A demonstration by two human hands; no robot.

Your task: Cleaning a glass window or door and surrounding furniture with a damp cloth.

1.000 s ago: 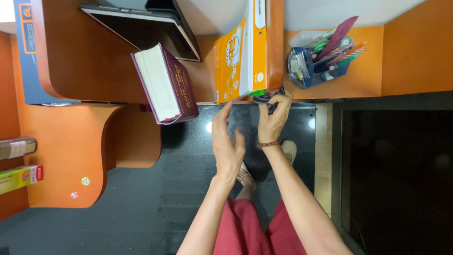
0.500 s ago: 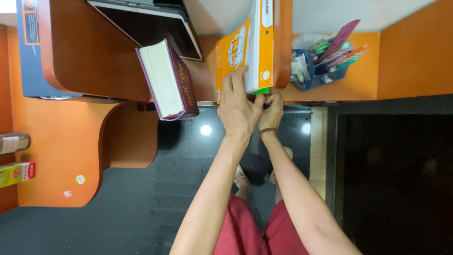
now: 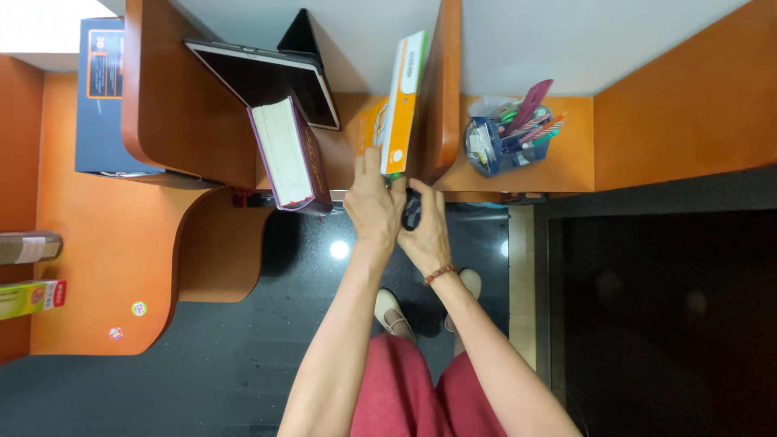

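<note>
An orange and white book (image 3: pixel 402 91) stands upright on the shelf, pressed against a wooden divider (image 3: pixel 443 89). My left hand (image 3: pixel 371 204) grips the book's lower edge, fingers on its orange cover. My right hand (image 3: pixel 427 235) is just to the right, touching the left hand, and is closed on a small dark cloth (image 3: pixel 411 210) below the book's bottom corner. A bead bracelet sits on the right wrist.
A thick maroon book (image 3: pixel 289 154) leans to the left of the orange one, with a dark tablet (image 3: pixel 267 77) behind it. A blue pen holder (image 3: pixel 506 139) stands right of the divider. A blue box (image 3: pixel 101 97) and small boxes (image 3: pixel 32 298) are at left.
My left hand rose from open air and took hold of the orange book, which now stands closer against the divider. My right hand stayed at the book's bottom with the cloth.
</note>
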